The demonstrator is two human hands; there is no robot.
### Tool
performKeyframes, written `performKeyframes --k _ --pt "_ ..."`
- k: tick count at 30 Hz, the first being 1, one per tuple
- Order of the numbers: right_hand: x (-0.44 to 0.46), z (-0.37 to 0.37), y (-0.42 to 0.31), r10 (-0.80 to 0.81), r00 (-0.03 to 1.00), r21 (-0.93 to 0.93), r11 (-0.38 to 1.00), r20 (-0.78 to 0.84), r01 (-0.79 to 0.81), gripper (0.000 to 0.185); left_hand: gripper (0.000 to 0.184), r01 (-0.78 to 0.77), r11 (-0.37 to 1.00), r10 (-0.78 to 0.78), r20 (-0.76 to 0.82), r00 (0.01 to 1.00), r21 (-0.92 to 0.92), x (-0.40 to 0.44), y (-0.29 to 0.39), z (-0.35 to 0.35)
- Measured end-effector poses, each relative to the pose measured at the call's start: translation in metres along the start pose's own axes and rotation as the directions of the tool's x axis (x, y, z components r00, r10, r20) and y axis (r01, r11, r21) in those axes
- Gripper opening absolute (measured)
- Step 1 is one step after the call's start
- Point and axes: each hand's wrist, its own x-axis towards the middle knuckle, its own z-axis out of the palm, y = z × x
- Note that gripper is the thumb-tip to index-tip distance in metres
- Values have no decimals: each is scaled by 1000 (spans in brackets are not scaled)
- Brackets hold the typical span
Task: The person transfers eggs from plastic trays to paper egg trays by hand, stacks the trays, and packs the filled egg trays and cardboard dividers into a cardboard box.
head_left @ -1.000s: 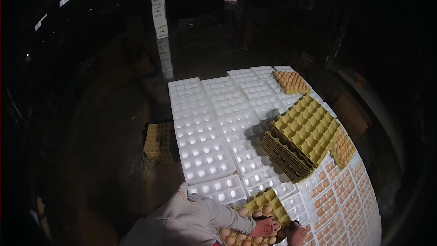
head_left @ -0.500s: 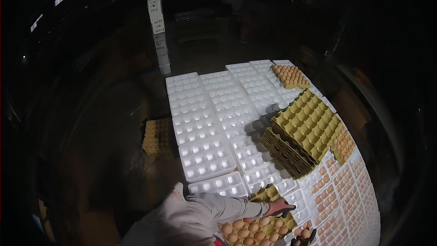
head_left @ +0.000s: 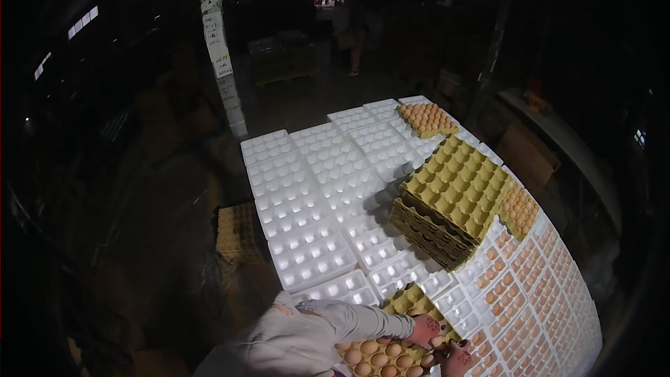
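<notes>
My left hand (head_left: 427, 330), in a reddish glove with dark fingertips, reaches over the right side of a yellow pulp egg tray (head_left: 407, 300). Its fingers curl down at an egg (head_left: 437, 341). Close beside it, my right hand (head_left: 458, 361), gloved the same way, bends its fingers over the tray's right edge; what they hold is hidden. Brown eggs (head_left: 379, 359) fill the near part of this tray, while its far cups are bare. White foam trays (head_left: 457, 307) lie just beyond and right of my hands, some with eggs in their cups.
A tall stack of yellow pulp trays (head_left: 457, 185) stands on the foam trays. Full egg trays lie at the far corner (head_left: 427, 119) and at the right (head_left: 519, 211). Another tray stack (head_left: 237, 232) is on the left. A pillar (head_left: 222, 56) rises beyond; a person (head_left: 356, 35) stands far back.
My left hand has drawn back from the white foam tray to the egg tray. My right hand, which held eggs, has moved up and left over the tray. The head view has shifted.
</notes>
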Motion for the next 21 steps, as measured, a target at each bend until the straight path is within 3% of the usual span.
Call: performKeyframes --k 1,2,3,4,5,6,7,8,9,11,12,14,17,18,19,20,21 --pt "10 -3 -3 3 997 -53 999 78 1 22 52 146 988 -149 -60 987 -57 -11 17 -24" --pt "21 -6 -8 6 988 -101 995 152 9 22 50 204 890 -235 -27 972 -409 -15 16 -35" --pt "24 6 -3 -50 993 -258 963 111 77 19 48 236 676 -302 30 953 -698 -19 11 -47" --pt "29 -12 5 -535 844 186 833 28 522 24 47 234 378 -340 100 935 -896 -22 6 -60" --pt "15 -25 3 -376 925 157 911 -57 380 27 48 -2 128 -219 -30 975 -992 -27 -7 -49" --pt "7 -59 -21 -202 968 144 964 -147 223 30 50 111 565 -277 -61 959 -818 -45 16 -82" --pt "6 -55 -15 93 995 558 828 -38 -56 33 52 259 851 -335 -92 938 -456 -63 40 -115" --pt "-7 -43 -3 308 931 823 466 194 -326 36 53 265 955 -277 -80 957 -131 -66 34 -106" --pt "-21 -32 6 379 790 859 -26 481 -511 39 54 184 961 -192 19 981 205 -61 23 -82" --pt "-43 10 24 356 931 976 163 81 -147 42 59 29 841 -158 193 969 540 -56 11 -53" --pt "-45 27 27 313 940 966 252 -134 54 43 58 7 818 -137 183 973 575 -55 15 -53" --pt "-50 35 22 430 901 991 137 -49 -11 46 56 8 793 -101 118 988 610 -49 2 -38" --pt "-76 19 -30 588 805 996 -75 79 -42 51 46 -80 831 -77 256 964 551 -53 23 -67" --pt "-90 14 -45 631 775 998 -57 35 2 49 43 -108 846 -63 298 953 522 -59 33 -82" --pt "-102 9 -59 671 741 998 -35 -9 43 48 44 -155 839 -22 316 948 522 -50 21 -52" --pt "-111 -13 -64 575 813 922 -356 91 149 49 45 -49 876 -1 103 995 480 -58 38 -69" --pt "-120 -35 -68 463 866 698 -684 190 212 50 36 78 940 -109 74 991 332 -59 74 -107"
